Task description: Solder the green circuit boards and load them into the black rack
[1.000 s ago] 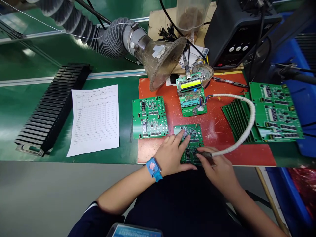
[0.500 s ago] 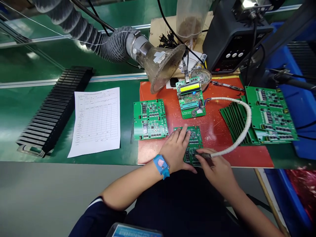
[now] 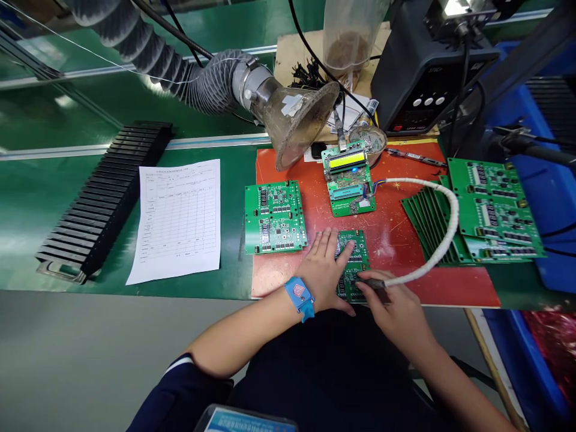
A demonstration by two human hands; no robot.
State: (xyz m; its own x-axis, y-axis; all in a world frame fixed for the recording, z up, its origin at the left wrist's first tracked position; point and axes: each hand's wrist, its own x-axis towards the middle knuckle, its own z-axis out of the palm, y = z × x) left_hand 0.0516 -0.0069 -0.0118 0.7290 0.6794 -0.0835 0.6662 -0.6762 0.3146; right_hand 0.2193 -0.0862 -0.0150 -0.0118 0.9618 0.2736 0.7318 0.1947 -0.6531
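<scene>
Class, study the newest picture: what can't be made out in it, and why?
All in the head view:
- Print on the sheet: too small.
- Part of the board: covered by the left hand.
- Tip of the probe: hidden at the right hand.
- Any text on the screen: too small.
- Rest of the badge: cut off by the bottom edge.

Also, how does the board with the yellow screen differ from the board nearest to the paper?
The screen board has a yellow screen; the left board has small digit displays. A white cable joins the screen board, none the left board. The screen board lies on the red mat; the left board partly passes its edge. Both are green.
</scene>
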